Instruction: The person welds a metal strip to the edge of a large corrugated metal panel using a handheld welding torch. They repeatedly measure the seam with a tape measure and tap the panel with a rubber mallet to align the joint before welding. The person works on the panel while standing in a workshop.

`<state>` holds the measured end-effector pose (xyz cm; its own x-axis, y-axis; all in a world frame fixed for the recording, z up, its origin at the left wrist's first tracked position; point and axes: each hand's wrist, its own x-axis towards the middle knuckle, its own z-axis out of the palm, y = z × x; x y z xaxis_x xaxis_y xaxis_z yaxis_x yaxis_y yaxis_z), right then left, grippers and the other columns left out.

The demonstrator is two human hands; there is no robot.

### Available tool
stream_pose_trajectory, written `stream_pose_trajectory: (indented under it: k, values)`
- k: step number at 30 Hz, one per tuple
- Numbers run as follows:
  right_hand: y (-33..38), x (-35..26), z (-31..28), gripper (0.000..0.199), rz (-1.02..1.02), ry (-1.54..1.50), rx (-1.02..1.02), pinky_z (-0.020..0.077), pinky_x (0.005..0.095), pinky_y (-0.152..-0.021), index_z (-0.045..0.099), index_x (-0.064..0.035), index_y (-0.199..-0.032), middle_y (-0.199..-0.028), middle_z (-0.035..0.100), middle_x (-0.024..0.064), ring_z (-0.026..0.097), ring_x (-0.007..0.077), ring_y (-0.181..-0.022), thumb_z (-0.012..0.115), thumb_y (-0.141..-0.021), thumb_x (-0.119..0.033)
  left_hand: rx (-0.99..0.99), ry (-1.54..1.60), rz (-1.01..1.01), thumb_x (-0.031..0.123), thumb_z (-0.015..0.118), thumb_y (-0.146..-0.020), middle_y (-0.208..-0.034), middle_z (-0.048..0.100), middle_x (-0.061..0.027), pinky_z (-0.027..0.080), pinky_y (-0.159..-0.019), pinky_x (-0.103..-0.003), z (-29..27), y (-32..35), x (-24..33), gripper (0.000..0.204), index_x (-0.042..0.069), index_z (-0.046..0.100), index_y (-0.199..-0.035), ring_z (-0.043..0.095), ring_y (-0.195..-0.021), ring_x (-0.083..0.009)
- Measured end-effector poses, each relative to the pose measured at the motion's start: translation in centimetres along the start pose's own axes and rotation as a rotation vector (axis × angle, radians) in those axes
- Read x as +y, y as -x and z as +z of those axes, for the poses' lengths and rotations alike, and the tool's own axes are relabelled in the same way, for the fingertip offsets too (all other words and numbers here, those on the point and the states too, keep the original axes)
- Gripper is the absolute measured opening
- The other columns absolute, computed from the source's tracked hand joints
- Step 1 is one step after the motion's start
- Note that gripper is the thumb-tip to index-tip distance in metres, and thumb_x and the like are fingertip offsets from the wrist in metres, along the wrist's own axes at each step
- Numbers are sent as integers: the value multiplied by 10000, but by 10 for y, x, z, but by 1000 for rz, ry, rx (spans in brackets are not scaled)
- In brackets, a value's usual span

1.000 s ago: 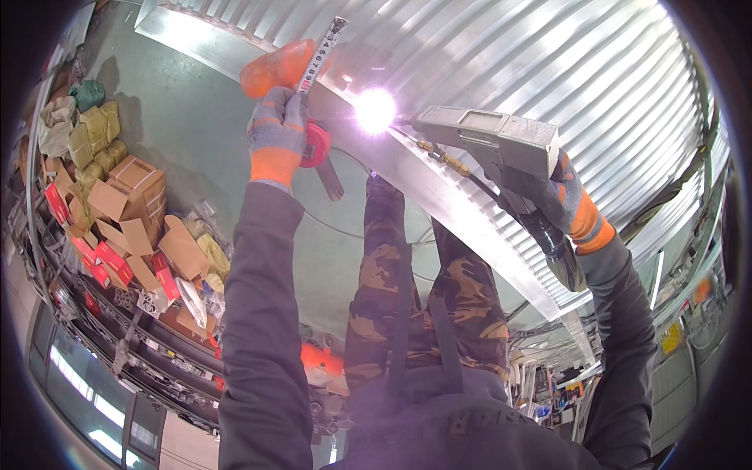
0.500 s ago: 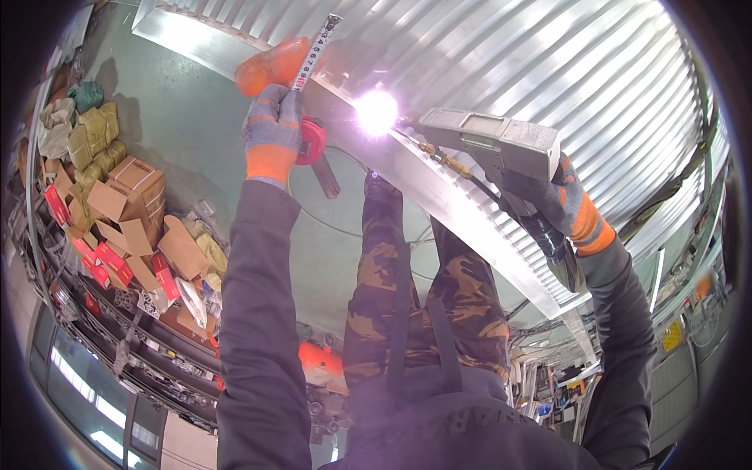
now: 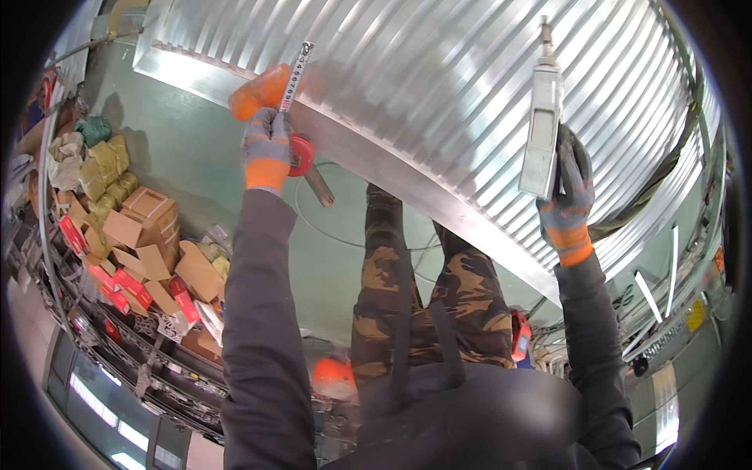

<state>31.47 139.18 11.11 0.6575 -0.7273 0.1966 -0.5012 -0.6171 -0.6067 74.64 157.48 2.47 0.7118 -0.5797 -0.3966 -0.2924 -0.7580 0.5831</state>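
Note:
My left hand (image 3: 267,145), in a grey and orange glove, is closed round a tape measure (image 3: 301,155) with a red case. Its marked blade (image 3: 294,77) sticks out past my fingers over the edge of a ribbed metal panel (image 3: 376,86). An orange mallet head (image 3: 258,92) shows beyond the same hand, and a brown handle (image 3: 319,186) comes out below it; the part between is hidden. In my right hand (image 3: 567,196), gloved alike, a boxy grey welding gun (image 3: 540,129) points away from me above the panel, with no light at its tip.
A smooth metal frame edge (image 3: 439,202) runs along the panel's near side. Open cardboard boxes (image 3: 142,243), red packets and yellow bundles (image 3: 102,168) are piled at the left. A dark hose (image 3: 650,205) crosses the panel's right side. A thin cable lies on the green floor (image 3: 196,149).
The bright welding light has gone out. My right hand has swung the welding gun away from the frame edge, to the right, and turned it to point away. The left hand has shifted slightly nearer.

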Motion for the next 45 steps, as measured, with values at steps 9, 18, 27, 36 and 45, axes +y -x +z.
stream_pose_trajectory:
  k: [9, 18, 27, 36, 45]
  values:
    - [2, 49, 56, 412, 228, 208, 202, 602, 359, -780, 713, -191, -1259, -1253, 624, 118, 713, 263, -955, 694, -875, -44, -11, 197, 20, 160, 607, -1012, -885, 604, -59, 500, -770, -288, 0, 4, -5, 152, 12, 635, -1024, 617, -847, -146]
    - [14, 63, 75, 548, 262, 285, 64, 551, 446, -912, 674, -336, -1261, -1359, 578, 123, 651, 355, -1076, 724, -758, -124, 41, -198, 269, 83, 601, -986, -1045, 619, -113, 528, -764, -300, -18, 29, 24, 78, 17, 643, -980, 645, -855, -194]
    - [26, 17, 59, 568, 486, 353, 45, 446, 494, -1046, 629, -217, -1375, -1425, 517, 155, 547, 382, -1240, 745, -820, -233, -506, -747, 1029, 75, 648, -868, -1162, 637, -129, 539, -852, -434, -8, 3, 97, 56, 71, 663, -922, 643, -1015, -336]
    - [58, -209, 199, 449, 810, -316, -13, 466, 466, -971, 635, -132, -1270, -1190, 626, 142, 593, 369, -1111, 701, -848, -270, -951, -1271, 1034, 89, 653, -867, -1144, 626, -112, 569, -921, -433, 72, -34, 170, 250, 116, 667, -1115, 626, -1153, -310]
    - [-18, -245, 266, 562, 975, -202, -67, 427, 474, -980, 587, -154, -1346, -1253, 562, 118, 529, 326, -1187, 708, -837, -359, -980, -1467, 1122, 71, 675, -854, -1250, 591, -106, 570, -936, -445, 73, -42, 181, 314, 155, 673, -1156, 622, -1173, -315]
